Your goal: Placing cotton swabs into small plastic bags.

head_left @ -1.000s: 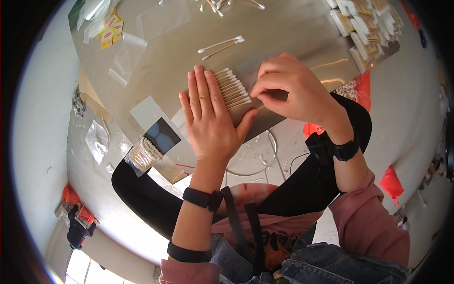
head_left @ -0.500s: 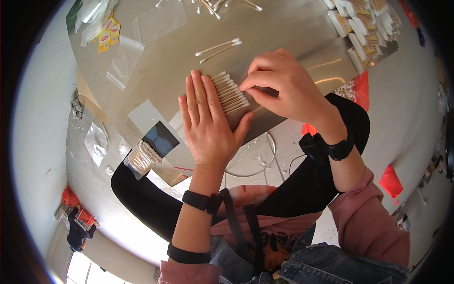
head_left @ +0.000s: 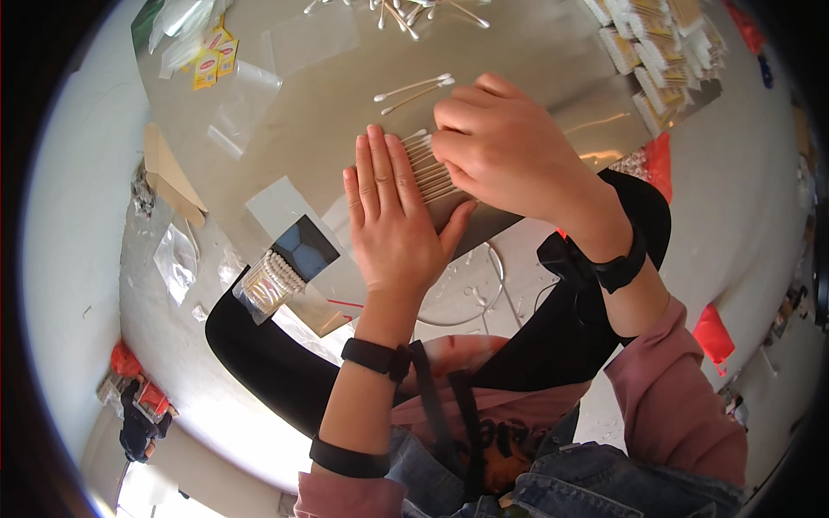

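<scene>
A row of wooden-stemmed cotton swabs (head_left: 429, 175) lies side by side on the metal table (head_left: 324, 99), white tips toward the right. My left hand (head_left: 393, 229) rests flat across the row's left part, fingers stretched out together and thumb apart, covering the swabs' other ends. Over the tips at the right end curls my right hand (head_left: 514, 155). Its fingers are bent closed, and whatever they may pinch is hidden beneath them. Just beyond the row lie two loose cotton swabs (head_left: 410, 93).
Loose swabs (head_left: 410, 13) lie scattered at the far edge. Bundled swabs (head_left: 656, 56) are stacked far right. On the left are yellow packets (head_left: 214, 59), clear bags (head_left: 250, 104) and a bagged swab bundle (head_left: 269, 283) by the near edge. A person (head_left: 138, 423) sits far off, lower left.
My right hand has shifted from beside the swab tips to over them, its fingers curling further. My left hand stays flat on the row. The whole view has shifted slightly.
</scene>
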### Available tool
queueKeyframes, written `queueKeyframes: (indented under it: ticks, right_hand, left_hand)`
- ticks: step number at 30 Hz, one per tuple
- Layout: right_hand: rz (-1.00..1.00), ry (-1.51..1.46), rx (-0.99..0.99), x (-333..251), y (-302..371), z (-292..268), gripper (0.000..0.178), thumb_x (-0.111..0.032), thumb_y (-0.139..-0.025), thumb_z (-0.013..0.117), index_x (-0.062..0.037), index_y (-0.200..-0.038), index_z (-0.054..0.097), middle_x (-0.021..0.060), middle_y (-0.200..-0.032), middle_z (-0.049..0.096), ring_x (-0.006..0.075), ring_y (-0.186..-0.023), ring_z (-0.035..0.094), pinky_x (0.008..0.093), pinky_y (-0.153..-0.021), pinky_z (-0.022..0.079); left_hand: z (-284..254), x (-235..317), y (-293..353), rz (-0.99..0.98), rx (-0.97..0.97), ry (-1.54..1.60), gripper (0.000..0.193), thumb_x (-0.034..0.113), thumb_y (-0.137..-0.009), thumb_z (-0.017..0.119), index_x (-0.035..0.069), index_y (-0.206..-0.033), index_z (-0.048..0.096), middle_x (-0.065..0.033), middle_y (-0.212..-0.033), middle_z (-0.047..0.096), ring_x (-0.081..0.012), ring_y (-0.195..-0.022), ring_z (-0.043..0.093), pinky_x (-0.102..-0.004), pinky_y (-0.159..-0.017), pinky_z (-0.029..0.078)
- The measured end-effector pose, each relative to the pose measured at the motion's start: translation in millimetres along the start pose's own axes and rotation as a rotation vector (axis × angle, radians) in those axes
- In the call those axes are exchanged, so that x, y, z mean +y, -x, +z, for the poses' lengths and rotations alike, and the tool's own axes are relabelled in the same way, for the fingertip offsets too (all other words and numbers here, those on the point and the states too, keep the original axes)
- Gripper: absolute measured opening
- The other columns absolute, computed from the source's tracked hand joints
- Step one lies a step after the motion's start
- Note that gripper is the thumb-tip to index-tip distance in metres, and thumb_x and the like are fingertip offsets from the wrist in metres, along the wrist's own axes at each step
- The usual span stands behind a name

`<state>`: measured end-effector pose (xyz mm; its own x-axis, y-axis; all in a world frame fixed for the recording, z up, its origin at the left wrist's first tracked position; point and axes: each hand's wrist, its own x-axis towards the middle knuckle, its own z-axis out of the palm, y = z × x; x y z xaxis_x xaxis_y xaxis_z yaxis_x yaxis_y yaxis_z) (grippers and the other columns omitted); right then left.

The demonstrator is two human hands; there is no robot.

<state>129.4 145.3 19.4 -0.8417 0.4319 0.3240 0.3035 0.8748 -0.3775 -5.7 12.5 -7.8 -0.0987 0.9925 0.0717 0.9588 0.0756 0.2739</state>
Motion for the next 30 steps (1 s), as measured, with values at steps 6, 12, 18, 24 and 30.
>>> queueKeyframes:
  ticks: [6, 12, 18, 24, 30]
  right_hand:
    - [-0.089, 0.328, -0.178, -14.3, -13.7, -7.1, 0.01, -0.013, -0.067, 0.067, -0.0094, -0.065, 0.058, 0.0016, -0.073, 0.052, 0.0162, -0.078, 0.057, 0.0292, -0.078, 0.044]
    - [0.048, 0.416, -0.214, 10.4, 26.3, -53.2, 0.011, -0.008, -0.067, 0.067, -0.0078, -0.064, 0.056, 0.0054, -0.075, 0.054, 0.022, -0.082, 0.058, 0.0354, -0.081, 0.045]
    - [0.732, 0.605, -0.458, 6.5, 130.5, -163.1, 0.009, -0.007, -0.072, 0.066, -0.0032, -0.066, 0.061, 0.0128, -0.076, 0.058, 0.0307, -0.079, 0.058, 0.0416, -0.078, 0.045]
    - [1.124, 0.4, -0.16, 12.0, 162.8, -173.9, 0.007, -0.007, -0.085, 0.067, 0.0001, -0.087, 0.066, 0.0097, -0.089, 0.067, 0.0266, -0.082, 0.063, 0.0364, -0.08, 0.049]
    - [0.499, -0.314, 0.296, 4.5, 21.7, -82.9, 0.014, 0.0, -0.09, 0.061, -0.0028, -0.101, 0.069, 0.0066, -0.096, 0.069, 0.0174, -0.087, 0.065, 0.0302, -0.077, 0.05]
  left_hand:
    - [0.3, 2.0, -1.4, 0.004, 0.009, 0.044, 0.096, 0.056, -0.09, 0.064, -0.008, -0.153, 0.029, -0.025, -0.162, 0.027, -0.0374, -0.153, 0.022, -0.0513, -0.123, 0.019]
    - [5.1, 0.2, 0.9, -0.006, 0.081, 0.091, 0.093, 0.054, -0.088, 0.067, -0.006, -0.152, 0.034, -0.0222, -0.16, 0.033, -0.0353, -0.151, 0.028, -0.0508, -0.123, 0.021]
    - [0.1, -5.3, 10.8, 0.002, 0.155, 0.129, 0.086, 0.052, -0.086, 0.071, -0.001, -0.148, 0.042, -0.0179, -0.152, 0.045, -0.0338, -0.142, 0.041, -0.0521, -0.119, 0.028]
    - [-2.1, -0.4, 8.1, 0.049, 0.178, 0.126, 0.09, 0.052, -0.087, 0.069, -0.001, -0.151, 0.037, -0.0186, -0.154, 0.042, -0.0345, -0.144, 0.039, -0.0544, -0.12, 0.022]
    - [-3.6, 2.9, 23.4, -0.032, 0.054, 0.077, 0.101, 0.06, -0.089, 0.063, -0.006, -0.155, 0.026, -0.025, -0.164, 0.024, -0.0383, -0.154, 0.018, -0.0553, -0.123, 0.01]
